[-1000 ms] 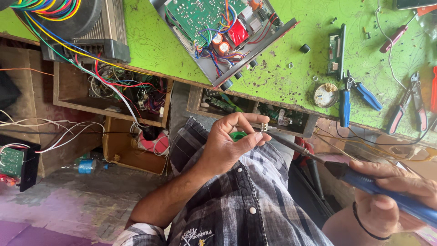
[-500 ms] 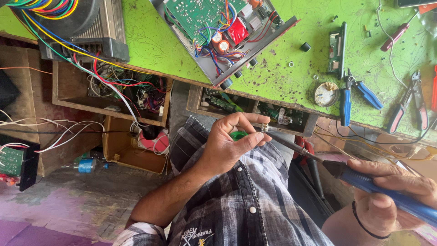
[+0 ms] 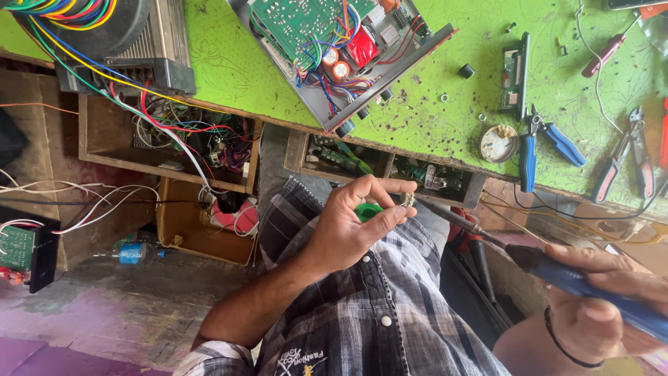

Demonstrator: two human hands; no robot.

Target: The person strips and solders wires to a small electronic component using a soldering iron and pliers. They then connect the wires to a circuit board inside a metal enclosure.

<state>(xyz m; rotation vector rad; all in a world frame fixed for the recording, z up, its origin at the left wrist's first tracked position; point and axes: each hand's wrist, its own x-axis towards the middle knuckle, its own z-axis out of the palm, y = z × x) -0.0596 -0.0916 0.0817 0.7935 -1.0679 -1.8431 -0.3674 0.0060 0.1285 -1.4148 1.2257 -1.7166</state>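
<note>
My left hand (image 3: 355, 226) is raised over my lap and pinches a small metal part (image 3: 408, 200) between thumb and fingers, with a green piece (image 3: 369, 211) tucked in the palm. My right hand (image 3: 605, 299) grips the blue handle of a soldering iron (image 3: 557, 275). The iron's metal shaft (image 3: 452, 217) slants up to the left, and its tip touches the small part. I sit in a plaid shirt (image 3: 376, 327) below the edge of a green workbench (image 3: 431, 118).
An open amplifier chassis with a green circuit board (image 3: 334, 42) lies on the bench. Blue-handled pliers (image 3: 532, 150), a round tin (image 3: 498, 143), red-handled pliers (image 3: 623, 160) and a screwdriver (image 3: 605, 52) sit at the right. Bundled coloured wires (image 3: 139, 97) hang at the left over wooden shelves.
</note>
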